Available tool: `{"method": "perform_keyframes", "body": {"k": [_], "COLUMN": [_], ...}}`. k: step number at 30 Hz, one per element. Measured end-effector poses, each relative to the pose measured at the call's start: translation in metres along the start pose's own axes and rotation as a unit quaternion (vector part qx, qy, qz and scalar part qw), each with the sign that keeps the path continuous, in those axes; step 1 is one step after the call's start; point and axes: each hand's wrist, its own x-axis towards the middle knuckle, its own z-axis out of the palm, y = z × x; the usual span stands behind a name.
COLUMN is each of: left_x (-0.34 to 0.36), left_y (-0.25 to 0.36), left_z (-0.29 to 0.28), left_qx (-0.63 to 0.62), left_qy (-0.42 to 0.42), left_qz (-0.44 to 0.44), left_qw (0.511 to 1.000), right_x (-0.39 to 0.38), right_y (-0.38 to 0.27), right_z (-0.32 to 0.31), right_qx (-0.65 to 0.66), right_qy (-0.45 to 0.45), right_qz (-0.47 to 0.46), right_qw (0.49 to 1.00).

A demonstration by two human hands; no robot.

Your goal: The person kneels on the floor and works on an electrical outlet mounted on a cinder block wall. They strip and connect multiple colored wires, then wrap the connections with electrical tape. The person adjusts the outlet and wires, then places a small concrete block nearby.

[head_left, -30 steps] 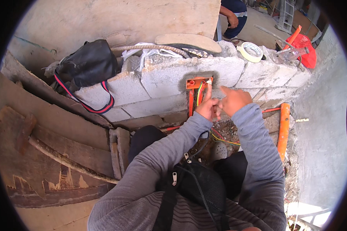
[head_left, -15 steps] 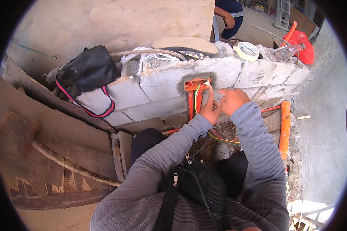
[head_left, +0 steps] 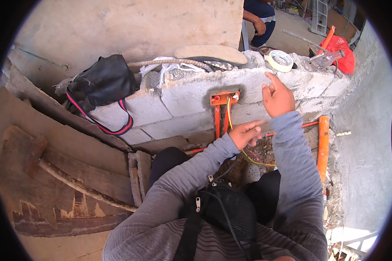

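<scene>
My left hand [head_left: 244, 135] is low in front of the block wall, right of the red, yellow and green wires [head_left: 230, 114], fingers apart and partly bent, holding nothing I can see. My right hand [head_left: 278, 98] is raised higher and to the right, index finger reaching up just below a roll of cream tape [head_left: 279, 61] on the wall's top, other fingers loosely bent. An orange electrical box [head_left: 217, 99] is set in the wall [head_left: 187, 102], with wires coming out of it and orange conduits [head_left: 217, 122] running down below.
A black bag [head_left: 101, 80] with a striped strap lies on the wall's left. A bottle [head_left: 322, 63] and red bag [head_left: 344, 54] sit at the right end. An orange pipe [head_left: 322, 148] stands at right, wooden boards [head_left: 65, 165] at left. A person [head_left: 259, 24] squats beyond the wall.
My right hand has risen rightward, away from my left hand, toward the tape roll. My left hand has moved down and right, off the orange box.
</scene>
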Motion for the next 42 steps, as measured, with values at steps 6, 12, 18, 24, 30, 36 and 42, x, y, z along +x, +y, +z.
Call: {"method": "perform_keyframes", "body": {"k": [6, 12, 18, 24, 30, 36, 42], "left_x": [-0.025, -0.029, -0.034, -0.018, -0.019, -0.029, -0.037], "left_y": [0.021, 0.043, 0.105, 0.177, 0.174, 0.175, 0.181], "left_z": [0.000, 0.001, 0.003, -0.012, -0.027, -0.017, -0.015], "left_qx": [0.007, 0.039, 0.234, 0.230, 0.111, 0.087, 0.273], "left_qy": [-0.132, -0.096, 0.112, 0.301, 0.240, 0.309, 0.342], "left_qz": [0.025, 0.043, 0.176, 0.321, 0.282, 0.273, 0.400], "left_qw": [0.991, 0.994, 0.950, 0.868, 0.922, 0.907, 0.805], "right_x": [0.031, 0.056, 0.042, -0.003, -0.016, -0.022, -0.027], "right_y": [0.048, 0.075, 0.058, -0.016, -0.048, -0.051, -0.066], "right_z": [0.011, 0.015, -0.007, -0.059, -0.065, -0.053, -0.056], "right_qx": [0.030, -0.049, 0.055, 0.088, 0.026, 0.041, 0.055], "right_qy": [0.081, 0.081, 0.127, 0.033, 0.051, 0.019, 0.026], "right_qz": [0.011, 0.024, -0.033, -0.145, -0.312, -0.338, -0.222], "right_qw": [0.996, 0.995, 0.990, 0.985, 0.948, 0.940, 0.973]}}
